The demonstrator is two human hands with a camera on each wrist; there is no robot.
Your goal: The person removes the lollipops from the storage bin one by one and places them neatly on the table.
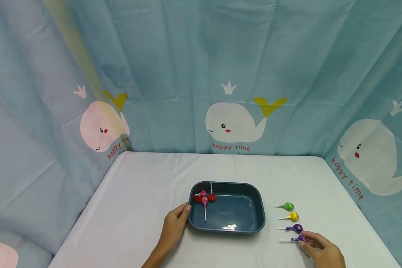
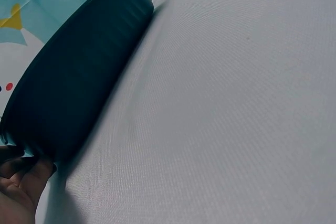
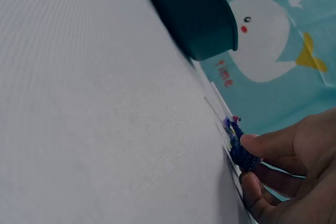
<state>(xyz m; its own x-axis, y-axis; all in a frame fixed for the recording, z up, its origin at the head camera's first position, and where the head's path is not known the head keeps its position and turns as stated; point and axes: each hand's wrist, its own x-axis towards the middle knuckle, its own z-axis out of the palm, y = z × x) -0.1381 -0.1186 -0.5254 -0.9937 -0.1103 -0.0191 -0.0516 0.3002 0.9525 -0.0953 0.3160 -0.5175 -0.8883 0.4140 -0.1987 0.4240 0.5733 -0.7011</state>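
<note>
My left hand (image 1: 174,226) holds the left end of a dark blue rectangular tray (image 1: 227,231), its fingertips at the rim. In the left wrist view those fingers (image 2: 34,179) meet the lower corner of the tray's wall. Several red and pink lollipops (image 1: 204,201) lie inside the tray at its left. Right of the tray, my right hand (image 1: 322,250) pinches the wrapped head of the nearest purple lollipop (image 1: 299,239) between thumb and fingers, its white stick pointing left. The right wrist view shows this dark wrapper (image 3: 241,153) between the fingertips.
Beyond the held lollipop, another purple lollipop (image 1: 297,228), a yellow lollipop (image 1: 293,216) and a green lollipop (image 1: 288,206) lie in a column, sticks leftward. A white cloth (image 1: 140,186) covers the table. Blue whale-print curtains (image 1: 174,123) enclose its back and sides.
</note>
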